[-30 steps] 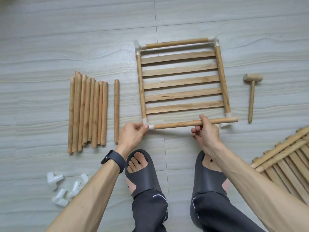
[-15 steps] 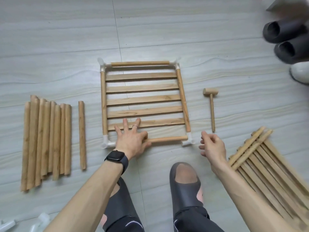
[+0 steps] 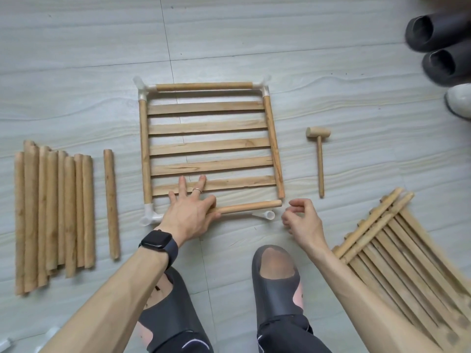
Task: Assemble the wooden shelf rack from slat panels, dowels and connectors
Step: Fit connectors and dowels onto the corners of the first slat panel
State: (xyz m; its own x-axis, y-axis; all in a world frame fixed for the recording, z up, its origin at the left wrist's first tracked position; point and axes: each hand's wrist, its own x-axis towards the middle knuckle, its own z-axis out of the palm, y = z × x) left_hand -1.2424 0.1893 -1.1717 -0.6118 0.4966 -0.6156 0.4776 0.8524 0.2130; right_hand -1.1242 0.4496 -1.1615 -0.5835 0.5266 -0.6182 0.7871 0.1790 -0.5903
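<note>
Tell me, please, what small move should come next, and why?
Probably the right hand should pick up the loose white connector and fit it onto the near right corner: the near dowel and the right side dowel both end bare there, while the left hand presses the frame.

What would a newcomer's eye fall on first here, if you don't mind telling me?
The slat frame in the centre draws the eye first, with the left hand spread flat on its near edge. At its near right corner the dowel ends free and a white connector lies loose beside it, close to the empty right hand. A mallet lies at the right, spare dowels at the left.
</note>
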